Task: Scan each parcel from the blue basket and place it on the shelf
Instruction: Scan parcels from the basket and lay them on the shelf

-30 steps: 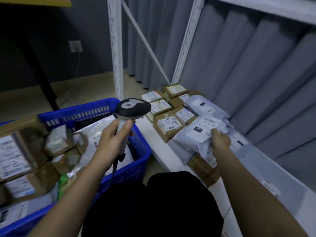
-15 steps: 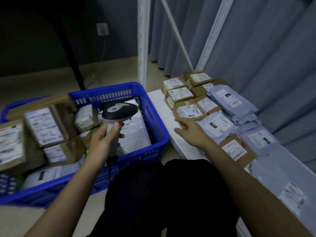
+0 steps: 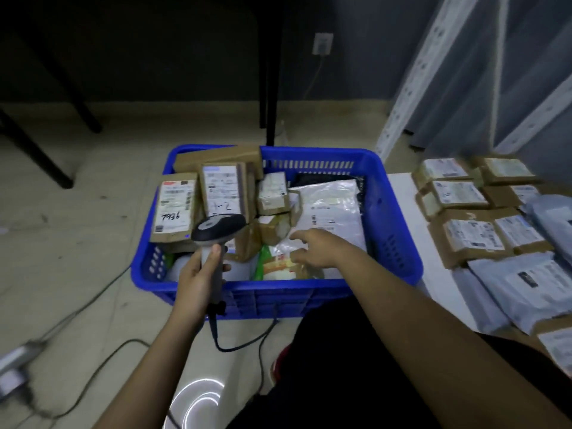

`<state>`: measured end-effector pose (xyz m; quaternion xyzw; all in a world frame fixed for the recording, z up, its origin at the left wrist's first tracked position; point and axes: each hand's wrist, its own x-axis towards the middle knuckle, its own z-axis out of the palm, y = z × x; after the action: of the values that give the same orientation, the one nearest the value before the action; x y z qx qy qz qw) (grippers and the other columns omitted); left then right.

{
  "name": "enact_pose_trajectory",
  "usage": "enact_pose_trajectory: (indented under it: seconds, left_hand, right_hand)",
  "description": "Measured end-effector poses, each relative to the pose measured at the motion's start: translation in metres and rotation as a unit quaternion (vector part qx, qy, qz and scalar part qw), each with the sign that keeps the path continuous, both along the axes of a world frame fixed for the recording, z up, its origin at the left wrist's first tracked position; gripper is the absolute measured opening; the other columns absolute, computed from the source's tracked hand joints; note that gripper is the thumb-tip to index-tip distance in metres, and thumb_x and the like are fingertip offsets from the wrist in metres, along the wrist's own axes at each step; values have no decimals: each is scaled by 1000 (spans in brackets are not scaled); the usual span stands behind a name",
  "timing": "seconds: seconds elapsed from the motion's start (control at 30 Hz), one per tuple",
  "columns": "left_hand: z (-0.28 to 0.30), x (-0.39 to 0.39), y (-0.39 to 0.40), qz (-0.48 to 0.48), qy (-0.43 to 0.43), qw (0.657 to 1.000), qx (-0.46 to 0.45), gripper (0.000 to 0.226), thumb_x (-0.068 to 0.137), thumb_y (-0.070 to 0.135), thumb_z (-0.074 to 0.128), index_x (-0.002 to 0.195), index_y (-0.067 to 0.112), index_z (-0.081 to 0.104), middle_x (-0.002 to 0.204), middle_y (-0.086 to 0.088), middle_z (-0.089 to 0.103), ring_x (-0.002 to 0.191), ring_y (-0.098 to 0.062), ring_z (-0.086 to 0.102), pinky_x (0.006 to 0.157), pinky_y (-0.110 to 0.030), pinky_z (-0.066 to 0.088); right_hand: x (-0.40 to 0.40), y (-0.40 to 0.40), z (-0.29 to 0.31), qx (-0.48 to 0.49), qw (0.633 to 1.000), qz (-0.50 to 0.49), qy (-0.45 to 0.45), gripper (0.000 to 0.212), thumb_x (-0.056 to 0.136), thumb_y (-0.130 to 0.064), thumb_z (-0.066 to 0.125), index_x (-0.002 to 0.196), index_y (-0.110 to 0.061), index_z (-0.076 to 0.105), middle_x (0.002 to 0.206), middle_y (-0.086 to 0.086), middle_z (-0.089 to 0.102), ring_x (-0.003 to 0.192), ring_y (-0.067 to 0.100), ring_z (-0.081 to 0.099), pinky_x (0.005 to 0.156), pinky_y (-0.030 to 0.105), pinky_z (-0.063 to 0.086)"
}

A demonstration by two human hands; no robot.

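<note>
The blue basket (image 3: 393, 243) stands on the floor in front of me, filled with brown boxes and plastic mailers. My left hand (image 3: 198, 280) grips the handle of a grey-and-black barcode scanner (image 3: 218, 232) over the basket's left front. My right hand (image 3: 315, 247) reaches into the basket, its fingers extended onto a clear-wrapped parcel (image 3: 284, 258) with green and orange print. A large white mailer (image 3: 331, 209) lies just behind that hand. The white shelf (image 3: 402, 193) on the right holds rows of brown boxes (image 3: 473, 236) and grey mailers (image 3: 526, 283).
The scanner cable (image 3: 244, 342) loops on the floor below the basket. A power strip (image 3: 15, 363) lies at the far left. Black table legs (image 3: 272, 88) rise behind the basket, and a white shelf post (image 3: 411, 82) stands at the back right.
My right hand let go of the grey mailer on the shelf, crossed left and now reaches into the basket. My view swung left from the shelf to the basket.
</note>
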<state>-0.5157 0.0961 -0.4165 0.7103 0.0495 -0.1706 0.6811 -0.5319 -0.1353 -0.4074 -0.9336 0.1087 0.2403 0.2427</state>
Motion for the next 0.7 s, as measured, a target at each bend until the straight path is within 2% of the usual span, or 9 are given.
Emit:
enact_pose_trajectory:
  seconds: [0.07, 0.13, 0.23, 0.3, 0.43, 0.57, 0.6, 0.7]
  left_hand:
    - [-5, 2, 9, 9, 4, 1000, 12, 12, 97, 36, 49, 98, 34, 61, 98, 10, 65, 90, -5, 62, 75, -33, 48]
    - [-10, 2, 13, 1, 11, 1000, 16, 12, 97, 35, 49, 96, 35, 61, 97, 9, 66, 92, -8, 63, 79, -36, 50]
    - [-15, 2, 12, -1, 31, 999, 10, 15, 97, 32, 48, 92, 26, 61, 92, 0, 67, 91, -13, 65, 76, -33, 51]
    - [-18, 3, 9, -4, 44, 999, 15, 18, 97, 33, 48, 90, 21, 60, 91, -6, 67, 90, -13, 66, 74, -30, 51]
    - [-22, 6, 4, -20, 55, 998, 13, 19, 97, 32, 48, 90, 18, 60, 90, -5, 67, 85, -10, 65, 65, -21, 49]
    - [-26, 9, 2, -20, 65, 998, 15, 23, 97, 31, 49, 86, 11, 57, 83, -7, 67, 82, -13, 65, 66, -25, 48]
    - [-27, 9, 2, -17, 69, 997, 13, 24, 96, 31, 49, 87, 11, 57, 82, -7, 67, 80, -13, 65, 67, -26, 48]
    - [-28, 9, -1, -17, 75, 997, 2, 20, 97, 31, 48, 90, 16, 60, 87, -8, 67, 79, -13, 64, 64, -25, 48]
  right_hand:
    - [11, -1, -18, -75, 994, 54, 57, 53, 95, -36, 55, 144, -23, 41, 142, 13, 46, 125, 30, 47, 98, 34, 40]
    - [18, -4, -33, -111, 986, 79, 95, 48, 96, -40, 51, 140, -22, 47, 138, 12, 50, 122, 29, 49, 97, 35, 40]
    - [23, -5, -47, -70, 984, 59, 150, 53, 95, -47, 52, 143, -25, 43, 138, 9, 50, 120, 26, 49, 94, 33, 38]
    - [25, -8, -55, -57, 982, 63, 172, 60, 93, -46, 56, 145, -25, 35, 131, 11, 54, 109, 25, 53, 88, 33, 40]
    - [28, -16, -70, -55, 981, 61, 177, 81, 82, -44, 70, 146, -19, 26, 121, 12, 57, 98, 24, 57, 86, 37, 47]
    - [32, -20, -82, -19, 982, 15, 186, 102, 83, -28, 72, 153, -19, -2, 127, 18, 54, 98, 29, 61, 94, 42, 48]
    - [33, -22, -85, -30, 986, 9, 166, 97, 85, -25, 70, 153, -19, 1, 131, 19, 50, 103, 31, 60, 94, 43, 48]
    - [34, -24, -88, -61, 996, 6, 57, 61, 90, -24, 64, 139, -17, 28, 129, 17, 46, 108, 34, 54, 87, 39, 45]
